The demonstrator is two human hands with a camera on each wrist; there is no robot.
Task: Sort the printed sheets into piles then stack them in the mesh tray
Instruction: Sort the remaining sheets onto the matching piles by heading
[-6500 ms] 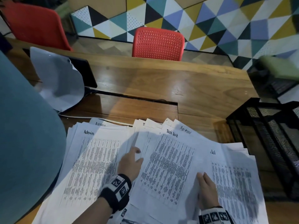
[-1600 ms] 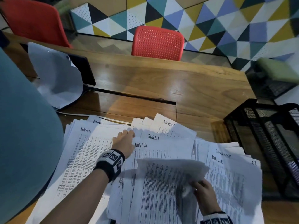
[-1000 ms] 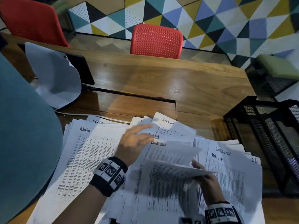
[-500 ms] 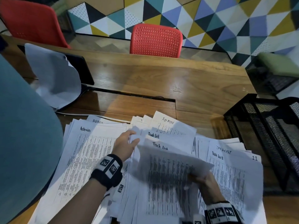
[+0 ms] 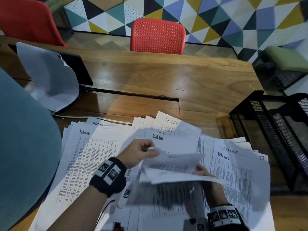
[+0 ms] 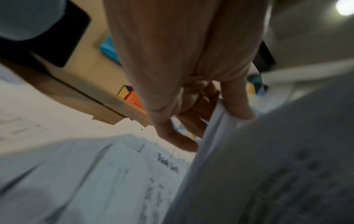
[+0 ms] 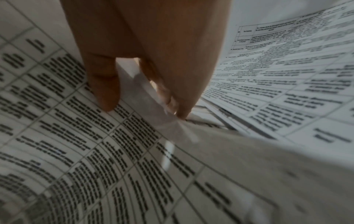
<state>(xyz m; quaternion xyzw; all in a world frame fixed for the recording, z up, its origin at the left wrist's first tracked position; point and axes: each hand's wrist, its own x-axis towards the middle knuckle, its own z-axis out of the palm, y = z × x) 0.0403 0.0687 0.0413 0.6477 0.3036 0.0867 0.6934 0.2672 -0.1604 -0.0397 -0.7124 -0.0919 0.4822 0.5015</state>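
Note:
Printed sheets cover the near half of the wooden table [image 5: 150,77]: an "Admin" pile [image 5: 86,155] on the left, a "Task List" sheet [image 5: 173,140] in the middle and a "Task List" pile [image 5: 238,172] on the right. Both hands hold a few lifted sheets [image 5: 171,165] above the middle. My left hand [image 5: 141,152] pinches their left edge between thumb and fingers [image 6: 237,106]. My right hand [image 5: 205,172] pinches the sheets [image 7: 153,106] at their right side, largely hidden under the paper. The black mesh tray [image 5: 275,135] stands at the right table edge.
A curled blank sheet [image 5: 50,80] leans on a dark tablet [image 5: 78,69] at the back left. Two red chairs [image 5: 157,36] stand behind the table. A large teal shape [image 5: 21,147] fills the left edge. A slot [image 5: 133,95] runs across the tabletop.
The lifted sheets have swung from upright to nearly flat, and my left hand has moved from the spread pile onto their left edge. My right hand keeps its hold.

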